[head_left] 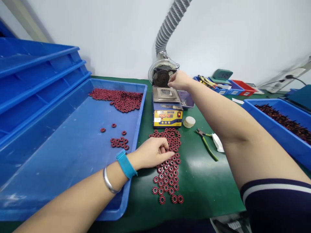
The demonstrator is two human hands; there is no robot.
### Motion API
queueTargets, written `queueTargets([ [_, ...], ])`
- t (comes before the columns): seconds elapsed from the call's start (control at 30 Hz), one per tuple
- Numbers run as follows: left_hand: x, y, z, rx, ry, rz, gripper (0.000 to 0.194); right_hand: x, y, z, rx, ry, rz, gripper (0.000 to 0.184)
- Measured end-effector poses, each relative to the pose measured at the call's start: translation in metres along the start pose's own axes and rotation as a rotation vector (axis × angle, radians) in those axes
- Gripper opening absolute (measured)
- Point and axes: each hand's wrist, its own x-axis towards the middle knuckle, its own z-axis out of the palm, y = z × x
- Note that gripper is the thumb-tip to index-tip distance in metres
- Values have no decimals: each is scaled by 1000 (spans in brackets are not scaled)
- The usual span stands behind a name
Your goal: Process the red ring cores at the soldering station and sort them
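Note:
My left hand (156, 151) is over a spread of small red toothed rings (171, 181) on the green table. Its fingers are curled in, with the thumb stretched out beside them; whatever they may hold is hidden. Above the back of a yellow and blue solder pot (167, 118) is my right hand (179, 81), its fingertips pinched together in front of a black round fan grille (161, 78). Anything between those fingertips is too small to make out. A square metal opening (166, 92) with a silvery surface sits on top of the pot, and red digits glow on its front.
A large blue tray (73, 161) on the left holds many more rings (126, 101). Stacked blue trays (36, 74) stand beyond it. To the right lie a round white pad (189, 122), green-handled cutters (206, 145) and a blue bin (279, 124) of dark parts. A grey hose (170, 24) rises behind.

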Motion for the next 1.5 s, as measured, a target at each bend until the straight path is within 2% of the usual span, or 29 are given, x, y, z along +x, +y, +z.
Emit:
queueTargets([
  [0.17,0,1,1,50,19,46,19,2,-9,7,-61,-49,-27,13],
  [0.5,0,0,0,75,21,65,20,8,-6,20,-113,-53,-38,14],
  [0.8,0,2,-1,45,21,68,20,4,-7,20,-89,-45,-38,10],
  [0.9,0,2,-2,23,50,69,20,3,-6,11,-3,-18,-18,10],
  [1.0,1,2,-1,-38,109,76,18,-6,-5,0,274,-21,66,8],
  [1.07,2,1,-1,-137,166,65,17,-21,-6,-4,534,-58,153,5],
  [1.17,5,1,-2,-320,283,44,19,-64,-10,-1,901,-139,237,7],
  [1.23,7,2,-4,-446,351,41,25,-102,-12,7,1060,-182,230,19],
  [1.33,8,3,-5,-585,398,41,33,-164,-14,28,1156,-162,137,30],
  [1.4,7,5,-3,-632,373,38,35,-200,-17,42,1131,-80,37,28],
  [1.5,5,9,2,-652,313,43,34,-238,-24,58,955,188,-138,15],
])
